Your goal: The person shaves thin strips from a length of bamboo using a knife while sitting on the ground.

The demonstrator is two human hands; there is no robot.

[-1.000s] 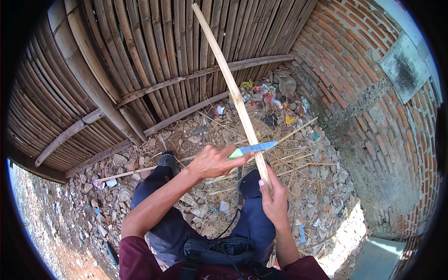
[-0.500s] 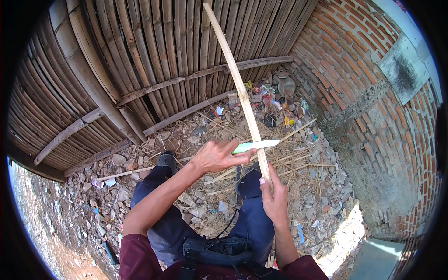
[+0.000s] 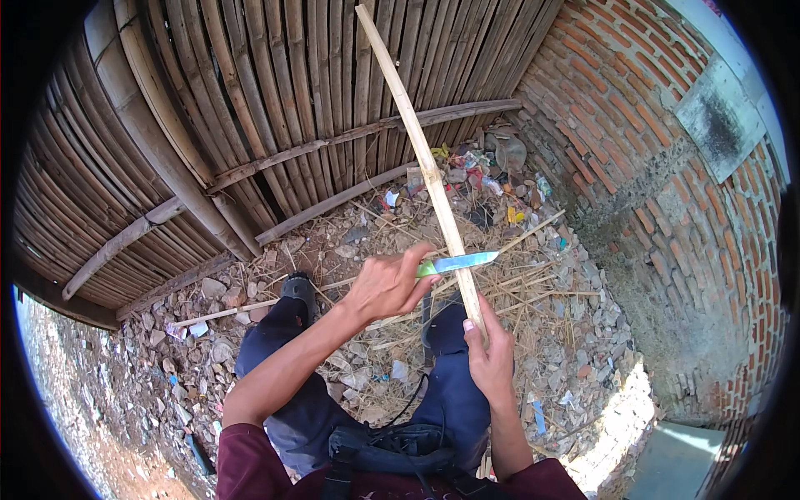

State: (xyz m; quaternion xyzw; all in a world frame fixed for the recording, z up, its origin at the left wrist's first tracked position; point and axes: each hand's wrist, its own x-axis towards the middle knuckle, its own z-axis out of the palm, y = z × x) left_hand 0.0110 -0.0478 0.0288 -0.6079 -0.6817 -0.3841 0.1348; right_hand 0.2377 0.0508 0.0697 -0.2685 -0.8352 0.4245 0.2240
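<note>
My left hand (image 3: 390, 285) is closed round the green handle of a knife (image 3: 467, 262). Its blade points right and lies across a long, pale bamboo strip (image 3: 429, 171). The strip's near end is in my right hand (image 3: 490, 350), with the thumb laid along it. From there it rises away from me, leaning slightly left, and its far end shows against the bamboo wall. The blade crosses the strip a little beyond my right fingers.
A bamboo slat wall (image 3: 333, 92) stands ahead and to the left, a brick wall (image 3: 633, 108) to the right. Stones, straw and thin bamboo pieces (image 3: 517, 292) cover the ground around my shoes. Coloured litter (image 3: 479, 171) is heaped in the far corner.
The knife blade has turned, so its flat face now shows bluish. The bamboo strip's far end has shifted slightly left. My right hand keeps its place.
</note>
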